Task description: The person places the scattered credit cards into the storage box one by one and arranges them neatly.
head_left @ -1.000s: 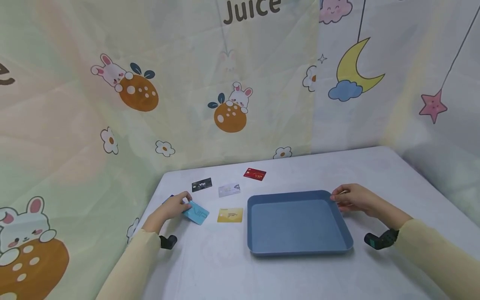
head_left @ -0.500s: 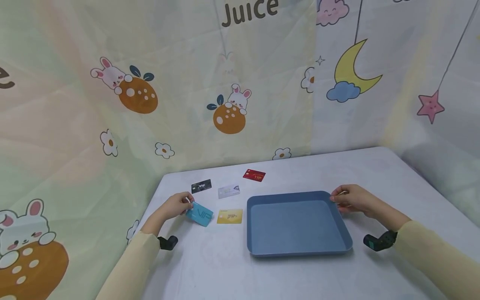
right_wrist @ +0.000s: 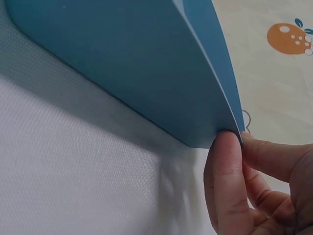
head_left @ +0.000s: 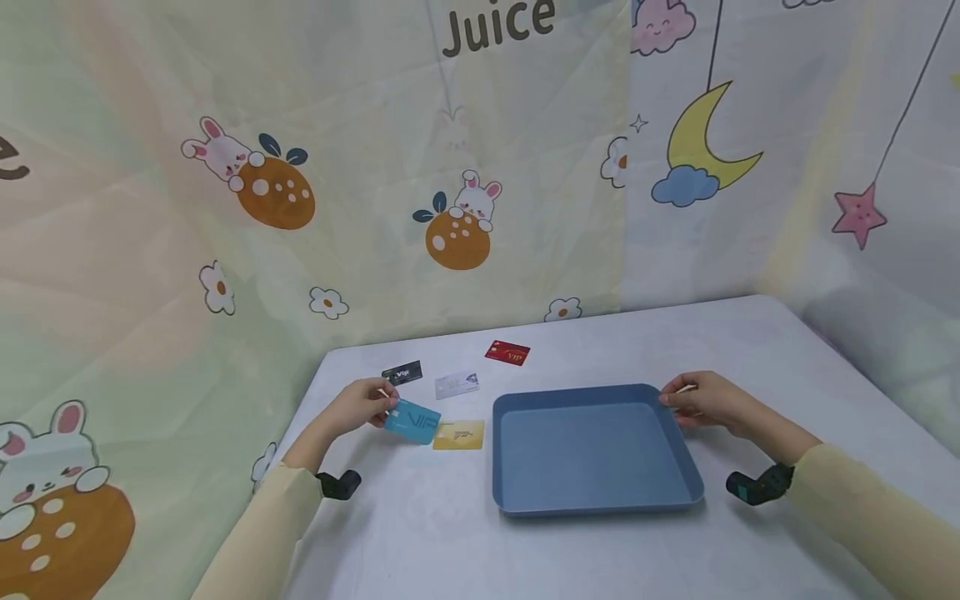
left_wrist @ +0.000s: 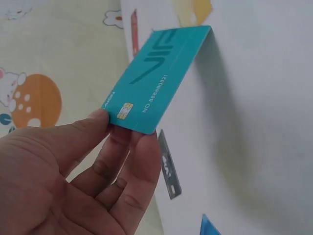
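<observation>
Between thumb and fingers my left hand (head_left: 362,406) pinches one end of a teal VIP card (left_wrist: 159,73), which is raised above the table with its chip end at the fingertips. In the head view the card overlaps the left edge of a yellow card (head_left: 459,435). At the far right corner of a blue-grey tray (head_left: 596,454), my right hand (head_left: 708,398) pinches the rim; in the right wrist view the thumb (right_wrist: 274,159) and fingers lie on either side of the wall. Nothing lies in the tray.
A black card (head_left: 402,372), a pale silver card (head_left: 457,384) and a red card (head_left: 507,352) lie on the white tablecloth (head_left: 420,533) behind. A blue corner of another card (left_wrist: 208,227) shows below in the left wrist view. A printed curtain (head_left: 360,167) stands behind the table.
The left hand has moved the teal card up and to the right, toward the yellow card, and turned it flatter. The right hand stays at the tray corner.
</observation>
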`<state>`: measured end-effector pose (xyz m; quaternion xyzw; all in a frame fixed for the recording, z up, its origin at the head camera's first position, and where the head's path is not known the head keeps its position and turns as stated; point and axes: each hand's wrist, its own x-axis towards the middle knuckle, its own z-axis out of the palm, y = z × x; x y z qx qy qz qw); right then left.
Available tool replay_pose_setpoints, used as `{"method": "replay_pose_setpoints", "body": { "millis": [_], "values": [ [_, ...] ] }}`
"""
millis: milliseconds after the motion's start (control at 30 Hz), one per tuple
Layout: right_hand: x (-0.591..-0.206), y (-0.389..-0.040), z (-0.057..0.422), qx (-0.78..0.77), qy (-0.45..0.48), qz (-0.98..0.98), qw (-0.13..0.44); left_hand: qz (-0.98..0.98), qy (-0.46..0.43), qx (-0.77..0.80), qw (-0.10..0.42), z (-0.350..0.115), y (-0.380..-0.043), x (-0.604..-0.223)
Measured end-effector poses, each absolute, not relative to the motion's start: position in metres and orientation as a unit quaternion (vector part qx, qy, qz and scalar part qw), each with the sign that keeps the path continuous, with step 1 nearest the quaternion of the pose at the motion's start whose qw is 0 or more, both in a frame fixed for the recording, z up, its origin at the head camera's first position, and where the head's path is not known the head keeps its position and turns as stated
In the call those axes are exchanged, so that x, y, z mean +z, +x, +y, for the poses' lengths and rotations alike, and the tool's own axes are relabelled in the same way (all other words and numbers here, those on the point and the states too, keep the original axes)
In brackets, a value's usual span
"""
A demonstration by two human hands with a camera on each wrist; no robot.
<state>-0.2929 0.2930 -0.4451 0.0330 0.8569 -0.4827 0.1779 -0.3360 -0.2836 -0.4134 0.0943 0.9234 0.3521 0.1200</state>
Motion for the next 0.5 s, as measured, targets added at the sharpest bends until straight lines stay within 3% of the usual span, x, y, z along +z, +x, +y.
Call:
{"method": "replay_pose_setpoints", "body": {
  "millis": [500],
  "values": [
    [-0.442, -0.288, 0.293, -0.490, 0.031, 0.853, 0.177, 0.873, 0.068, 0.468, 0.122, -0.266, -0.332, -0.406]
  ]
}}
